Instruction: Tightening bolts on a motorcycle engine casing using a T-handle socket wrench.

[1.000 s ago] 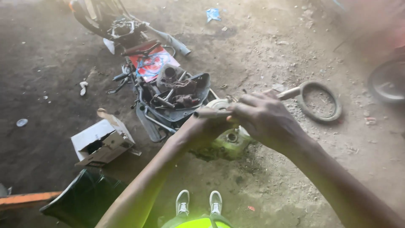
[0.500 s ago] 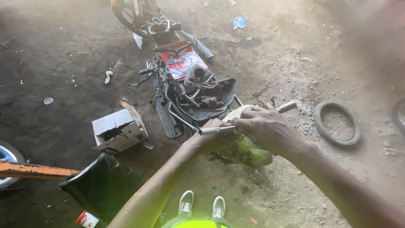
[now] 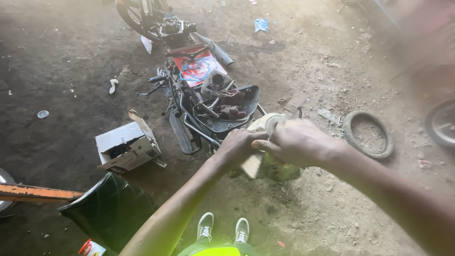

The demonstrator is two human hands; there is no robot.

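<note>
Above the dirt floor (image 3: 332, 61), I see both hands, left (image 3: 239, 147) and right (image 3: 296, 142), clamped on a pale round metal part (image 3: 268, 124); it could slip toward the 12 o'clock dismantled motorcycle frame (image 3: 204, 104).

Open white cardboard box (image 3: 124, 147) on dirt floor, left of stripped motorbike frame, flaps up, brown inner card showing. Flat red packet w/ blue coil print (image 3: 199, 68) lies on the frame, upper centre. Crumpled blue wrapper (image 3: 261, 24) on floor near top edge. Small can w/ red-and-white label (image 3: 91, 248) at bottom edge, partly cut off.
</note>
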